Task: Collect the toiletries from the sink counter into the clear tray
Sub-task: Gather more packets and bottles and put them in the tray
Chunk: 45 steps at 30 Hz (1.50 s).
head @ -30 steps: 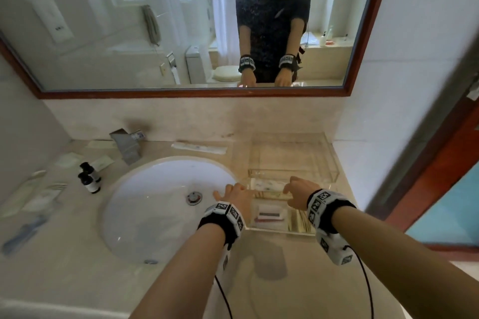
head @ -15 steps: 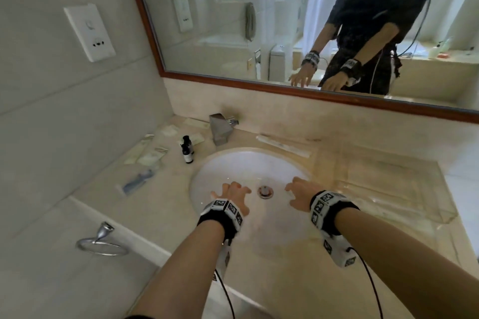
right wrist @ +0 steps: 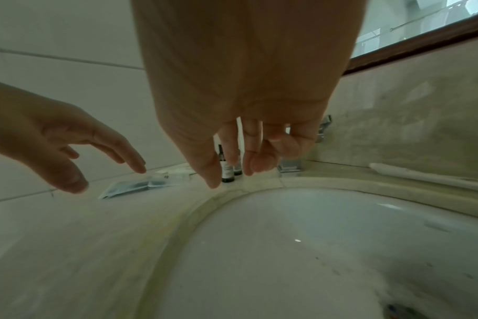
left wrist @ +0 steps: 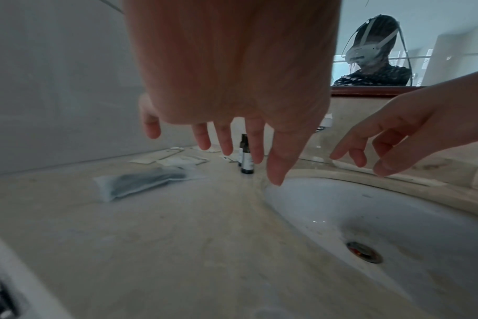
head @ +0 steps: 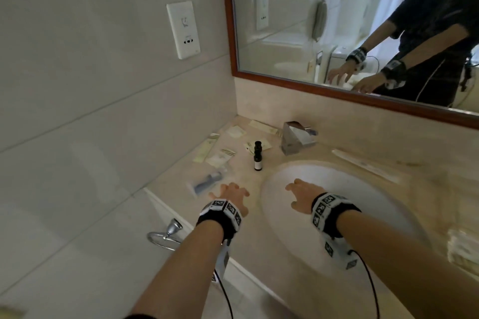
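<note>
Two small dark bottles (head: 257, 155) stand on the counter left of the basin, also seen in the left wrist view as bottles (left wrist: 246, 159). Closer to me lies a clear packet with a dark item (head: 207, 182), and several pale sachets (head: 220, 155) lie behind it by the wall. My left hand (head: 228, 192) hovers with fingers spread just short of the packet (left wrist: 142, 183), holding nothing. My right hand (head: 298, 190) hangs open over the basin's left rim, empty. A blurred corner of the clear tray (head: 464, 246) shows at the right edge.
The white basin (head: 363, 215) fills the counter's middle, with the chrome faucet (head: 295, 137) behind it. A long white wrapped item (head: 363, 166) lies behind the basin. A tiled wall bounds the counter on the left; a towel ring (head: 166, 237) hangs below the front edge.
Both hands moved left, from the clear tray across the basin to the counter's left side. My view swung left with them. Both hands stayed empty.
</note>
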### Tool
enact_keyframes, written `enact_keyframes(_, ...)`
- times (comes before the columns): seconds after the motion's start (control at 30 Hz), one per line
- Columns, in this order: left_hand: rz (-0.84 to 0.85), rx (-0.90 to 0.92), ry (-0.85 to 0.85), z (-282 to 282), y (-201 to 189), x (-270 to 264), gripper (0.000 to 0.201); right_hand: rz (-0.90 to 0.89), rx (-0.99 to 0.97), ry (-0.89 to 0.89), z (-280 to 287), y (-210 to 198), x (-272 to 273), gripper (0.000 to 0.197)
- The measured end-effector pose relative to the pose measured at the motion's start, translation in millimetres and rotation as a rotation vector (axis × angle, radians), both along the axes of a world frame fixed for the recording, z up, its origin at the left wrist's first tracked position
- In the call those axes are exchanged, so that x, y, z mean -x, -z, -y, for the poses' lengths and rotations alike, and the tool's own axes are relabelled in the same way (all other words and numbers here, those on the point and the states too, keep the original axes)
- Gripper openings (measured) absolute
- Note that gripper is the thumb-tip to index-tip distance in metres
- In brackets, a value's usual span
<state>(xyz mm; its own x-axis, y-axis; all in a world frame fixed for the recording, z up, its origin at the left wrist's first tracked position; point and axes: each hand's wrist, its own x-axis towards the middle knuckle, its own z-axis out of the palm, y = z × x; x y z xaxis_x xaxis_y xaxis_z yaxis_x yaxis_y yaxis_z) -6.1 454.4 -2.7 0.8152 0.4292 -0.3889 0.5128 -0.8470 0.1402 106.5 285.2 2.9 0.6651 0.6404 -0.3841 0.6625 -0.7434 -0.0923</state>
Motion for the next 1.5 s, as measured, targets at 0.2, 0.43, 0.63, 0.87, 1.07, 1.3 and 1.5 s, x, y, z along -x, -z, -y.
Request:
enact_keyframes(0.2,-0.029,-0.041,0.018,-74.6,-5.1,8.7,0.049,0.013,0.008,0.002,-76.6,2.3,5.2,0.051)
enact_keyframes(0.43,-0.017,-0.042,0.039,-135.7,-4.9,18.5,0.052,-0.003,0.038,-0.002,-139.8,11.2,12.4,0.05)
enact_keyframes(0.63,0.009,-0.009,0.0,-165.6,7.5,18.5,0.039,0.025,0.042,0.008,-174.2,14.0,7.1,0.048)
enact_keyframes(0.87,0.051,-0.038,-0.003,-190.0,9.6,-5.1,0.038,0.12,0.003,0.056,-215.7,18.1,-14.6,0.04)
enact_keyframes(1.07,0.095,-0.067,0.038,-218.3,15.7,-51.7,0.039,0.166,-0.046,0.167,-258.3,28.9,-54.0,0.035)
enact_keyframes(1.3,0.05,-0.028,0.128,-230.2,28.2,-120.8,0.043,0.117,0.044,0.391,-295.0,48.0,-104.9,0.053)
enact_keyframes(1.5,-0.043,-0.002,0.223,-229.2,49.4,-152.3,0.046,0.196,0.111,0.448,-300.6,70.3,-127.4,0.042)
